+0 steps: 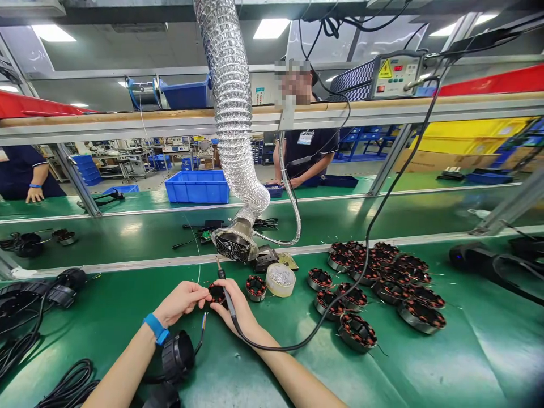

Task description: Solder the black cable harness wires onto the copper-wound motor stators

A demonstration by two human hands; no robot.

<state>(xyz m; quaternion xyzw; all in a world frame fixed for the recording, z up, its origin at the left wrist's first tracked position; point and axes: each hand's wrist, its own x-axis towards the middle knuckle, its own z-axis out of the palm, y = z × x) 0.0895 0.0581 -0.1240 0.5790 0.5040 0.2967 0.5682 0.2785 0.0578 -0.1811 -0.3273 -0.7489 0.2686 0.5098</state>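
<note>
My right hand [236, 306] is closed around a soldering iron [229, 300], its tip pointing up and away and its black cord running over my forearm. Between my hands is a motor stator [216, 293] with dark, copper-wound poles, partly hidden by my fingers. My right thumb lies at its near side. My left hand [182, 303], with a blue wristband, pinches at the stator's left edge; what sits between the fingertips is too small to make out. A thin pale wire [199, 266] comes down behind that hand. Below, a black round housing [178, 356] has coloured leads.
Another stator [255, 288] and a round pale tub [280, 279] stand to the right, beyond them several more stators [359, 331]. A fume duct [236, 241] hangs overhead. Black cables [70, 385] lie left. A soldering station [397, 75] sits on the shelf; a co-worker [310, 150] stands opposite.
</note>
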